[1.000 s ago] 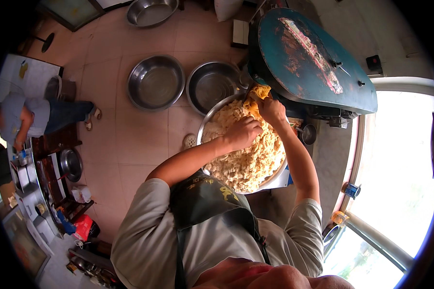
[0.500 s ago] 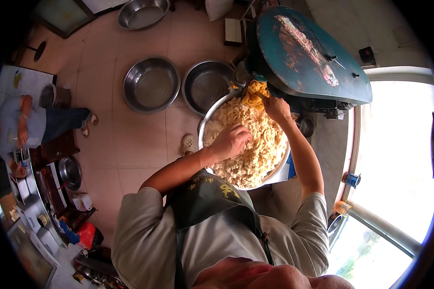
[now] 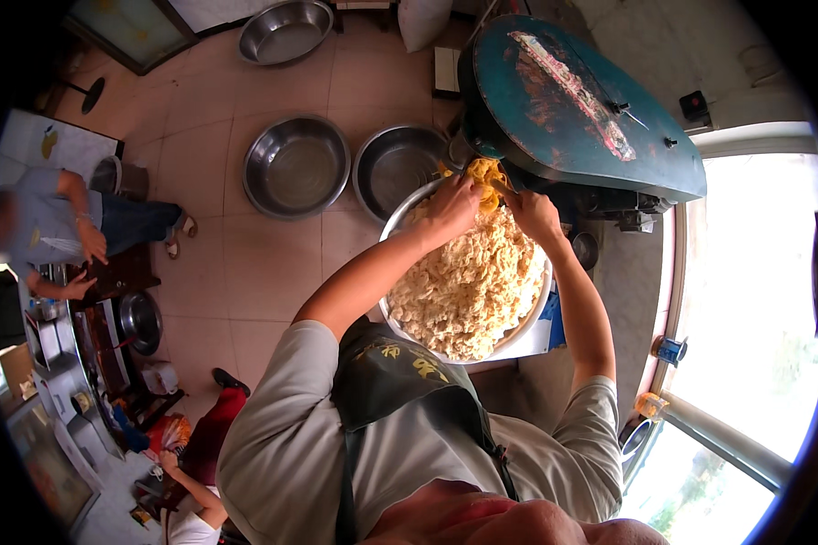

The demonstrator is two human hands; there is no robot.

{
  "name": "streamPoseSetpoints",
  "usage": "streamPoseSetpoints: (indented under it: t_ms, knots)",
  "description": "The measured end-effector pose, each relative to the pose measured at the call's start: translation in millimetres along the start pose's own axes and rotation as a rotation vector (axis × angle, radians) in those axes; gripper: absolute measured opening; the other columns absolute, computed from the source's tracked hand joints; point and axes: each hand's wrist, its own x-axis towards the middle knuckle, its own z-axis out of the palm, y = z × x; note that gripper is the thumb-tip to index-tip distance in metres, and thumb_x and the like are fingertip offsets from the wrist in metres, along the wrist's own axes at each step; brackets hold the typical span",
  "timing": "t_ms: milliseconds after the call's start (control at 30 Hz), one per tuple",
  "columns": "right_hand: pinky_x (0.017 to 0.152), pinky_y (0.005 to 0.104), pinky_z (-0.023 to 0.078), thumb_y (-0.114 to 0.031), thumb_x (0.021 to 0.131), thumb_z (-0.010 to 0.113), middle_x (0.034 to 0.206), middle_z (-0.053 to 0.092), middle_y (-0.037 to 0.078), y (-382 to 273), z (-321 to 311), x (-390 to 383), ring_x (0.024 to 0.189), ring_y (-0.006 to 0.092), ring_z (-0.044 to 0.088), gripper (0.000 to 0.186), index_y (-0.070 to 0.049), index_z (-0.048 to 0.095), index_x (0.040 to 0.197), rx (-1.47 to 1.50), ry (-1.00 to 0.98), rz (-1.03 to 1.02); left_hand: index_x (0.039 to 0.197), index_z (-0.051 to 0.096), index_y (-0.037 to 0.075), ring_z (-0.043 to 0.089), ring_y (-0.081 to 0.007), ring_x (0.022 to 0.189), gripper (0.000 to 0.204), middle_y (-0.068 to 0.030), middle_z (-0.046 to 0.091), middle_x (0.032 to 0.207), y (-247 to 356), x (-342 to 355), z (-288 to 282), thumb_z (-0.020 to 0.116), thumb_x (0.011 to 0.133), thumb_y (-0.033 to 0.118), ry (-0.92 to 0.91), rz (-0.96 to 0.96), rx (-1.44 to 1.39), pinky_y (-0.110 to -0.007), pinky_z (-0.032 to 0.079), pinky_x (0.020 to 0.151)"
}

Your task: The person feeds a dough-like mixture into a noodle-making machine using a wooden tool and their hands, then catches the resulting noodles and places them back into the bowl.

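Observation:
A wide metal basin (image 3: 543,307) holds a heap of pale, crumbly dough (image 3: 468,286). At its far rim, yellow, strip-like dough (image 3: 484,171) hangs beneath the teal machine (image 3: 574,104). My left hand (image 3: 454,207) is closed at the yellow dough's left side, its fingertips on it. My right hand (image 3: 532,211) is curled at the right side of the same dough; what lies in its fingers I cannot make out.
Two metal bowls (image 3: 295,166) (image 3: 398,171) stand on the floor beyond the basin, another (image 3: 284,32) farther off. A person in blue (image 3: 45,227) stands by the left counter; another in red (image 3: 214,427) is at lower left. A bright window (image 3: 745,282) is at right.
My left hand has moved up from the pale heap to the yellow dough. The person in blue has shifted their hands. A person in red has appeared at lower left.

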Motion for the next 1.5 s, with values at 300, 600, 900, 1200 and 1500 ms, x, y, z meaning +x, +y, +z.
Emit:
streamPoseSetpoints:
  t_ms: [300,600,900,1200,1500]
  knots:
    - [0.072,0.0509,0.056,-0.048,0.096,0.05,0.083,0.069,0.025,-10.2,7.6,11.4,0.081,0.0443,0.068,0.052,-0.002,0.069,0.082,0.0,0.145,0.111,0.101,0.066,-0.002,0.059,-0.0319,0.102,0.02,-0.0148,0.065,0.105,12.6,-18.3,-6.7,0.061,0.082,0.001,0.011,0.015,-0.061,-0.043,0.05,0.088]
    - [0.077,0.0495,0.056,-0.05,0.096,0.05,0.086,0.07,0.026,-15.1,26.5,9.3,0.086,0.0429,0.069,0.052,-0.003,0.07,0.104,-0.055,0.019,0.121,0.097,0.069,0.003,0.067,-0.0269,0.095,0.011,-0.0095,0.068,0.101,67.8,-92.3,-55.2,0.061,0.088,0.002,0.008,0.088,-0.457,-0.037,0.055,0.083]
    - [0.073,0.0521,0.056,-0.046,0.094,0.054,0.082,0.069,0.027,-16.5,33.2,21.4,0.081,0.0436,0.069,0.047,-0.002,0.069,0.1,-0.083,0.102,0.127,0.098,0.067,0.004,0.069,-0.0264,0.087,0.012,-0.0074,0.067,0.1,91.8,-135.9,-79.4,0.061,0.089,0.001,-0.054,0.047,-0.595,-0.035,0.056,0.074]
    - [0.077,0.0513,0.055,-0.046,0.096,0.051,0.086,0.071,0.025,-27.9,33.7,29.9,0.084,0.0435,0.069,0.045,-0.005,0.07,0.099,-0.088,0.144,0.176,0.098,0.068,0.004,0.068,-0.0265,0.09,0.011,-0.0087,0.067,0.102,92.7,-159.1,-90.1,0.061,0.089,0.001,-0.079,0.03,-0.623,-0.035,0.056,0.077]
    - [0.077,0.0511,0.055,-0.047,0.095,0.052,0.088,0.07,0.027,-26.6,40.9,36.7,0.087,0.043,0.069,0.049,-0.003,0.071,0.094,-0.083,0.111,0.202,0.101,0.067,0.003,0.068,-0.0285,0.089,0.013,-0.0094,0.067,0.1,92.4,-165.8,-96.4,0.06,0.09,0.001,-0.089,0.001,-0.664,-0.036,0.055,0.075]
